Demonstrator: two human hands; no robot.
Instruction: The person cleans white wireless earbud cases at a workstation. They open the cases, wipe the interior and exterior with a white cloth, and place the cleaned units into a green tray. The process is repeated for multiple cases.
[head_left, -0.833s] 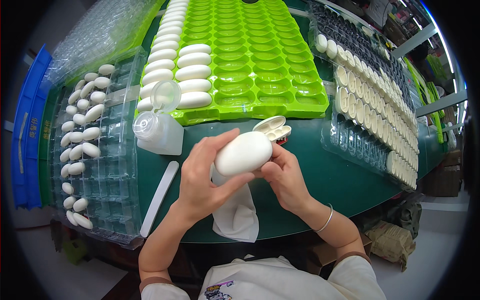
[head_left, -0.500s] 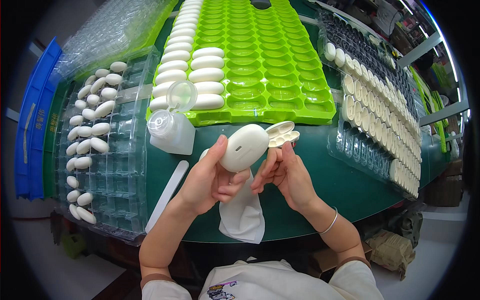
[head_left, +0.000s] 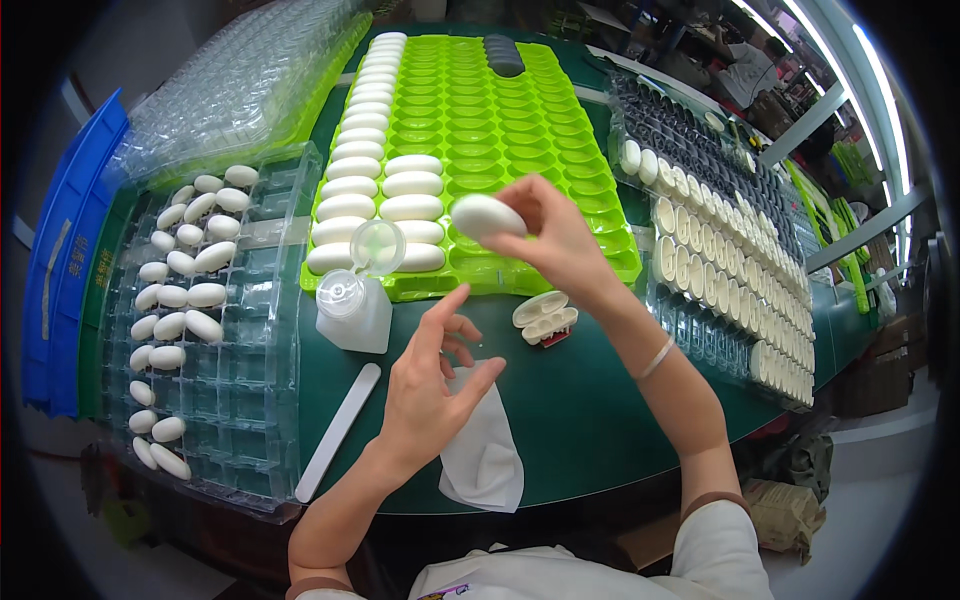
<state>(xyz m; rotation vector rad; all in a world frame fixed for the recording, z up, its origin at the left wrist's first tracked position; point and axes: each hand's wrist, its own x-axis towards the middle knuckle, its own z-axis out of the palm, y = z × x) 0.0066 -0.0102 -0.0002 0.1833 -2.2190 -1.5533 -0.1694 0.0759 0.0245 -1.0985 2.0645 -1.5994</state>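
right fingers [head_left: 527, 193]: pinching white case [head_left: 484, 215] by its right end | left fingers [head_left: 438, 320]: spread, apart

Tube lights [head_left: 891, 90] glare upper right; edges bend, darken; white case [head_left: 484, 216] blurred.

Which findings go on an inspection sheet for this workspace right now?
Surface: green table, partly covered.
Job's things: white case, blurred, appearing over the green tray; open case in front of that tray.
Clutter: white cloth, squat bottle, white strip.
Hands: right hand grips the white case; left hand open, holding nothing.
Cables: nothing seen.
Surroundings: blue crate at left; pale case parts in rows at right.
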